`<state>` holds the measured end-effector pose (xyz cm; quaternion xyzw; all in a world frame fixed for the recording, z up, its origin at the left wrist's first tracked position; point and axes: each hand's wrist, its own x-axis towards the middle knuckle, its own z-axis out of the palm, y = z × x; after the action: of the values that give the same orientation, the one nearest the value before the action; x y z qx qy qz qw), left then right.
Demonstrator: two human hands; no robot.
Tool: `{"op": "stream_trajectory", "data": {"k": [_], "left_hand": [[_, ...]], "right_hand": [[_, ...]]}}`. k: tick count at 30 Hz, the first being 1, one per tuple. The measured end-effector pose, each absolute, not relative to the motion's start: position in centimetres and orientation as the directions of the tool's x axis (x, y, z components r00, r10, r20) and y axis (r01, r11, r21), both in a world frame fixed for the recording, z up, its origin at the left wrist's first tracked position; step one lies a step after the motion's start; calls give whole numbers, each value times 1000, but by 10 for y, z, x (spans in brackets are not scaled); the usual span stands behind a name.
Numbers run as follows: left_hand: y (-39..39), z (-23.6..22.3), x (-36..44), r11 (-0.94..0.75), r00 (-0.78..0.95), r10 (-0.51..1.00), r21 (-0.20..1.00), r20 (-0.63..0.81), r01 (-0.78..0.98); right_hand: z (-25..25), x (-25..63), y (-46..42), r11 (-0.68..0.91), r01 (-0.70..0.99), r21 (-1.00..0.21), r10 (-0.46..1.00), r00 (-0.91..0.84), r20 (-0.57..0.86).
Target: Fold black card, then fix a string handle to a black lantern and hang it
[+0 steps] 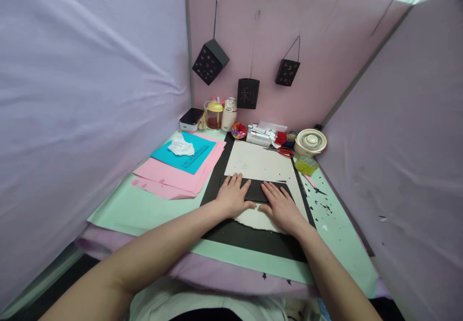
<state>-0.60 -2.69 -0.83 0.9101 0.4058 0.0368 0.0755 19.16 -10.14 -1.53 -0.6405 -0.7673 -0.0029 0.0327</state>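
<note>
A strip of black paper (256,193) lies flat across a white board (261,159), which rests on a larger black sheet (253,240). My left hand (235,196) presses on the strip's left end with the fingers spread. On its right end lies my right hand (281,204), palm down, fingers stretched out. Both hands cover parts of the strip, and the thumbs point toward each other over the board. The near edge of the board looks rough and torn.
Pink sheets (173,170) with a blue sheet (197,154) and crumpled tissue (181,145) lie left. Red-handled scissors (285,152), a box of pens (261,135) and a round cream container (311,140) stand behind. Black scraps (325,208) litter the right. Black decorated boxes (210,62) hang above.
</note>
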Motion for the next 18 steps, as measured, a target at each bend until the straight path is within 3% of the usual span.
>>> {"op": "stream_trajectory", "data": {"k": [18], "left_hand": [[-25,-7,-8,-670,692,719,198,-65,715]], "right_hand": [[-17,196,-103,174,982,-74,984,-177,-33]]}}
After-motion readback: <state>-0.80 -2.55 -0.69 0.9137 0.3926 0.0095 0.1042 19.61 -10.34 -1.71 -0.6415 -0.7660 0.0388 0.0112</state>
